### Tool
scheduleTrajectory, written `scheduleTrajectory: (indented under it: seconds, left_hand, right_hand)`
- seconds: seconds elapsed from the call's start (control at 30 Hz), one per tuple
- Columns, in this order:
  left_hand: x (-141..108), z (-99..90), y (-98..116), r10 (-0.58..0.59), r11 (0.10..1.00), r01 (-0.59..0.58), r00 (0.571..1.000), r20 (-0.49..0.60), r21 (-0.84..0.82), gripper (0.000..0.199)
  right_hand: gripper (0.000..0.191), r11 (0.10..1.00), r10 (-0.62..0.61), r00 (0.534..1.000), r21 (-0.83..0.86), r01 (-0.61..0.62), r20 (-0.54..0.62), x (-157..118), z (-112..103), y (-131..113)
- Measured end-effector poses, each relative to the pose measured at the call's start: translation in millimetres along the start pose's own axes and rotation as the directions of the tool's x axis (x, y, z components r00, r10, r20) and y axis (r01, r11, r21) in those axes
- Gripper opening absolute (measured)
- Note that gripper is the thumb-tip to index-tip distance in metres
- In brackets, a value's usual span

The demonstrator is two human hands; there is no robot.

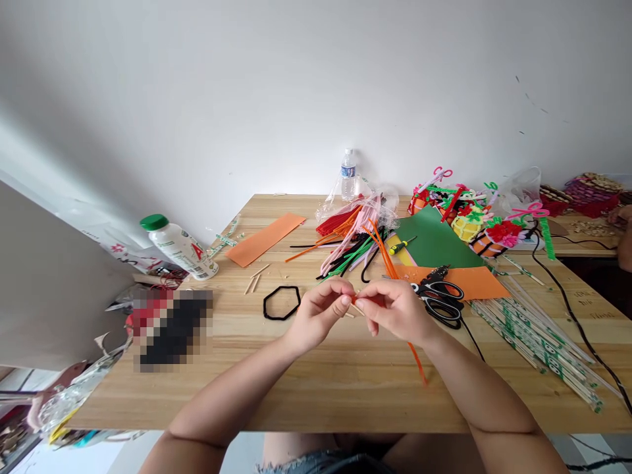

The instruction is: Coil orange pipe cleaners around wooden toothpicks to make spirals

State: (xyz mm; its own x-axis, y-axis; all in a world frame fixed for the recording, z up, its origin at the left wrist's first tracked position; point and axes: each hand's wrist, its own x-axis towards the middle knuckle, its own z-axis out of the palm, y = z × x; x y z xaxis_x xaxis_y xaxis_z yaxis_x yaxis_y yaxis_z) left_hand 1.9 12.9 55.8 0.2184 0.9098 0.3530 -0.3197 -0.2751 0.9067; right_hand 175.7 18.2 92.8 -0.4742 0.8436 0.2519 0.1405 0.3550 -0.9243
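Observation:
Over the middle of the table, my left hand (323, 309) and my right hand (395, 306) meet with fingertips pinched together. Between them is an orange pipe cleaner (419, 365), whose loose end hangs below my right hand. More orange strands (382, 249) rise behind that hand; whether they are held I cannot tell. Just under the fingertips a short wooden stick (359, 310) shows in part. A black pipe cleaner bent into a hexagon (281, 303) lies left of my left hand. Black-handled scissors (439, 299) rest beyond my right hand.
Bundled pipe cleaners (340, 230), a water bottle (348, 172), green paper (434, 240) and a screwdriver (401, 246) lie behind. Wrapped sticks (538, 349) and a black cable (567, 309) are right. A white bottle (180, 247) stands left. A person's hand (622, 217) shows far right.

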Motion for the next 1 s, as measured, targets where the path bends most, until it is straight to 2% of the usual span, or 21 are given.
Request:
scheduleTrajectory:
  seconds: [0.03,0.1,0.17,0.27,0.37,0.47,0.57,0.63,0.7,0.77,0.87,0.93,1.0]
  left_hand:
    - [-1,1.2,1,-0.033,0.999,0.033,0.999,-0.008,-0.013,0.02]
    - [-2,4.0,4,-0.082,0.997,0.082,0.996,-0.023,-0.011,0.024]
    - [-3,6.0,6,-0.097,0.995,0.098,0.994,-0.047,0.03,0.027]
    - [-4,5.9,8,-0.071,0.992,0.078,0.995,-0.074,0.1,0.03]
    - [-4,3.6,5,-0.054,0.991,0.061,0.997,-0.059,0.121,0.03]
    - [-4,2.5,2,-0.065,0.991,0.069,0.997,-0.039,0.115,0.031]
    - [-4,3.4,2,-0.082,0.992,0.085,0.996,-0.031,0.095,0.032]
    - [-3,4.4,3,-0.142,0.988,0.143,0.99,-0.023,0.064,0.034]
    - [-2,4.9,5,-0.214,0.976,0.215,0.977,-0.019,0.025,0.037]
    - [-1,4.9,7,-0.269,0.963,0.269,0.963,-0.024,0.012,0.039]
    - [1,4.4,9,-0.302,0.951,0.303,0.953,-0.038,0.057,0.04]
    - [1,3.7,9,-0.293,0.951,0.295,0.955,-0.041,0.096,0.04]
    - [1,2.7,8,-0.25,0.961,0.253,0.968,-0.037,0.112,0.038]
  right_hand:
    - [0.016,0.979,-0.129,0.989,-0.17,0.115,-0.071,-2,1,-2]
    - [0.014,0.864,-0.344,0.932,-0.427,0.267,-0.112,-6,4,-6]
    - [0.014,0.796,-0.414,0.907,-0.515,0.318,-0.079,-7,5,-6]
    - [0.014,0.859,-0.314,0.949,-0.436,0.268,-0.035,-7,4,-5]
    - [0.018,0.974,-0.085,0.996,-0.211,0.087,0.019,-7,1,-3]
    - [0.022,0.993,0.115,0.989,-0.034,-0.112,0.094,-6,-4,-2]
    - [0.021,0.977,0.212,0.967,0.004,-0.215,0.141,-6,-7,0]
    - [0.018,0.978,0.208,0.97,-0.018,-0.207,0.126,-6,-8,0]
    - [0.015,0.986,0.128,0.989,-0.114,-0.12,0.067,-6,-7,-1]
    - [0.014,0.959,-0.038,0.999,-0.281,0.035,-0.005,-6,-6,-3]
    - [0.013,0.861,-0.255,0.967,-0.462,0.215,-0.026,-6,-3,-4]
    - [0.014,0.867,-0.234,0.972,-0.455,0.206,-0.006,-6,-2,-4]
    - [0.015,0.939,-0.065,0.998,-0.337,0.07,0.025,-6,-3,-3]
